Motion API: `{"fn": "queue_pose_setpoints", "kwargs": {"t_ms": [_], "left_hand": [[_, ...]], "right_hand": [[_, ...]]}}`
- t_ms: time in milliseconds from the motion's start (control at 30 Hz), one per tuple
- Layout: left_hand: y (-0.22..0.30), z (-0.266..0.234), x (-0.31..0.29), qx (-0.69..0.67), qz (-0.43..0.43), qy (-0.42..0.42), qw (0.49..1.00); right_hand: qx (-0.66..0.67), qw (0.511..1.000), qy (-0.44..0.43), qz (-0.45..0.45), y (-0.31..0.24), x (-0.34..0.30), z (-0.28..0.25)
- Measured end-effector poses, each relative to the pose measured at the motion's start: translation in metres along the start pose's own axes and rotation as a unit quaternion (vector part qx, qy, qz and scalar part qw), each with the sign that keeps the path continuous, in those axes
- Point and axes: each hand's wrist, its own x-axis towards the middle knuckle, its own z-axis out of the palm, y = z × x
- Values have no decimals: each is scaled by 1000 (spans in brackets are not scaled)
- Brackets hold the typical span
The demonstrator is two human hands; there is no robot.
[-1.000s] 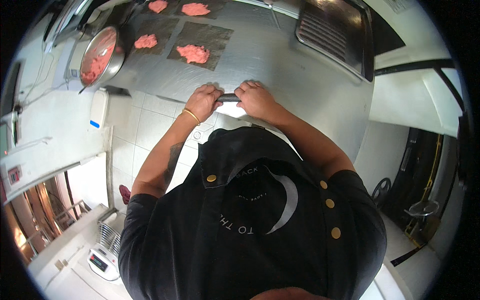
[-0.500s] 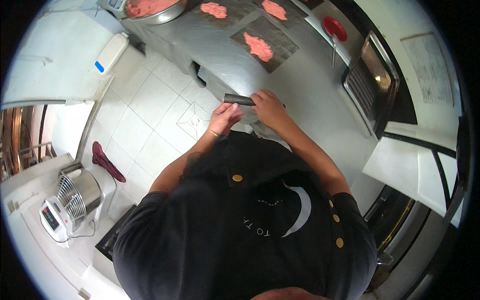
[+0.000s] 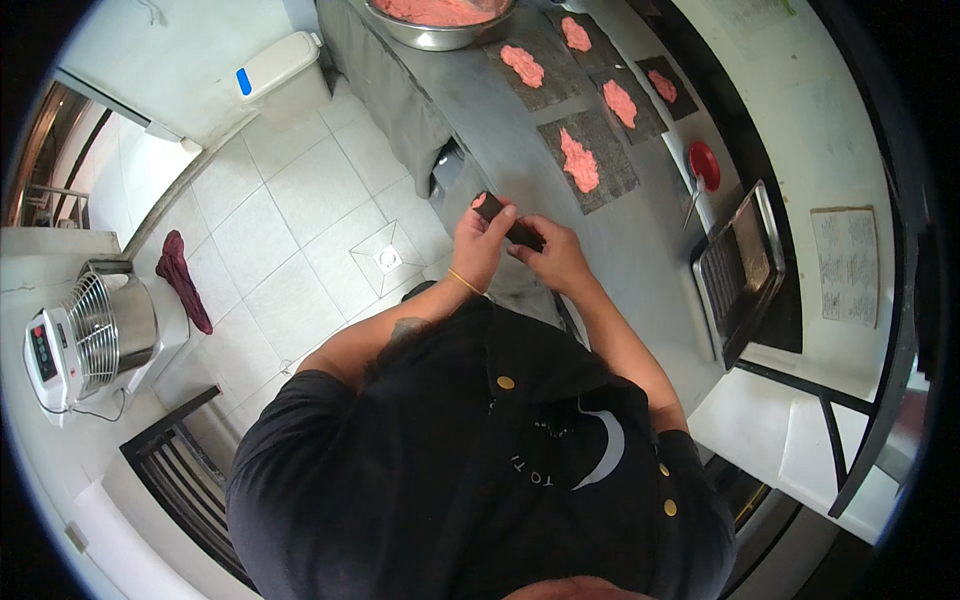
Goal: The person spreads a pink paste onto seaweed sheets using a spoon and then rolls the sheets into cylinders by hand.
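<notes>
The left hand (image 3: 480, 243) and right hand (image 3: 556, 258) both grip a slender, dark cylindrical roll (image 3: 489, 207) with pink filling at its end, by the edge of the grey metal table (image 3: 655, 240). Beyond, square dark sheets (image 3: 622, 188) carry rough pink mounds (image 3: 579, 162), near a round silver metal bowl (image 3: 432, 38).

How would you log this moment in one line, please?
left hand: on roll; right hand: on roll; roll: pink end visible; sheets: on table, pink-topped
</notes>
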Motion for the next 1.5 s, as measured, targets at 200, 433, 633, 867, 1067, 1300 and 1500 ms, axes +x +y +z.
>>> {"fn": "queue_pose_setpoints", "kwargs": {"t_ms": [200, 433, 633, 867, 1067, 1300, 1500], "left_hand": [[70, 37, 20, -78, -24, -9, 997], [111, 54, 3, 52, 112, -96, 988], [111, 54, -2, 27, 29, -148, 988], [128, 42, -3, 229, 116, -191, 947], [126, 35, -2, 252, 161, -217, 929], [134, 29, -4, 284, 117, -216, 927], [141, 34, 2, 137, 37, -203, 969]], "right_hand": [[92, 996, -13, 6, -42, 6, -5], [52, 998, -40, -24, -58, -10, -21], [-18, 998, -53, -4, -86, -18, -34], [-255, 920, 111, -278, -159, -28, -87], [-363, 858, 5, -363, -199, -29, -79], [-327, 877, 80, -342, -194, -24, -83], [-312, 887, 124, -316, -175, -12, -98]]}}
